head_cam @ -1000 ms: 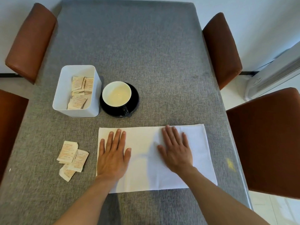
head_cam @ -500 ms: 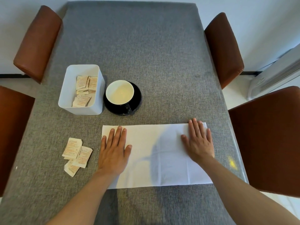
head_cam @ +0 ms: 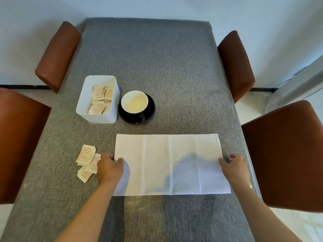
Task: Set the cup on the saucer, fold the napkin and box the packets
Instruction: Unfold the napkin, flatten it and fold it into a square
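So the cup (head_cam: 134,101) is already sitting on the black saucer (head_cam: 149,112), handle pointing toward the person, right next to the white box (head_cam: 97,117). That part looks done. The napkin (head_cam: 170,163) is spread flat on the grey worktop (head_cam: 157,67) as a wide rectangle with a few faint crease lines running top to bottom.

Both hands are at its short ends. The left hand (head_cam: 109,167) has its fingers curled down at the left edge, and the right hand (head_cam: 235,165) does the same at the right edge. I honestly can't tell if either one has actually pinched the cloth or is just resting on it, but neither is lying flat.

Stuff that could go sideways, imo:

- The loose packets (head_cam: 86,161) are lying just beside the left hand, basically touching it. If that hand lifts or sweeps the napkin edge, it could flick them around or fold one inside the cloth.
- If only one layer gets pinched, or one hand lifts before the other, the fold probably comes out crooked and the edges won't line up.
- The right edge of the napkin is near the worktop's edge, so a tug that way could drag a corner off.
- Pulling the cloth away from the person could nudge the saucer, though there's a gap for now.

Some packets are in the box, so boxing is only partly done.
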